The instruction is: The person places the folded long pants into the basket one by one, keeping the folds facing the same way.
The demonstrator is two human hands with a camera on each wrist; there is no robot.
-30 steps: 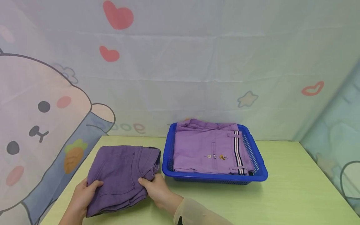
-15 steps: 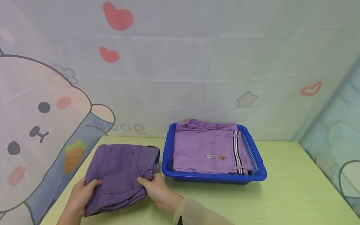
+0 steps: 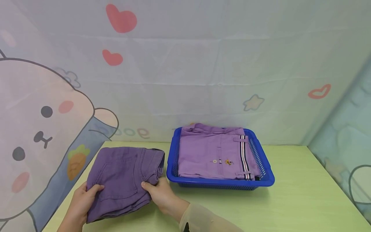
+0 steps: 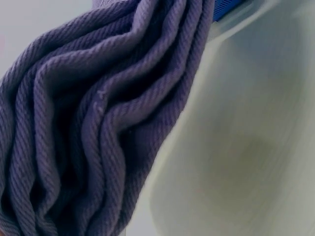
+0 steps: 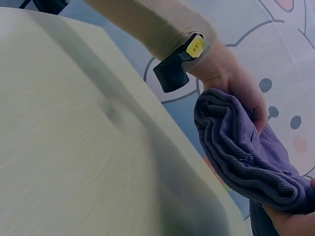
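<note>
A folded pair of dark purple trousers [image 3: 121,180] is held in the head view, tilted, to the left of the basket. My left hand [image 3: 82,199] grips its left edge, thumb on top and fingers hidden beneath. At the waistband end, my right hand [image 3: 160,195] pinches the near corner, thumb above. Stacked fabric layers of the trousers [image 4: 98,113] fill much of the left wrist view. From the right wrist, the bundle [image 5: 236,152] appears raised off the table, with the left hand [image 5: 241,93] at its far end.
A blue plastic basket [image 3: 220,183] stands on the pale green table [image 3: 301,193], right of the trousers. In it lie folded lighter purple trousers [image 3: 203,158] with a striped waistband. A printed cloth backdrop [image 3: 185,64] hangs behind the table's back edge.
The left edge of the trousers and my left hand have shifted slightly left, and the far edge has risen a little. My right hand has barely moved; both grips are unchanged.
</note>
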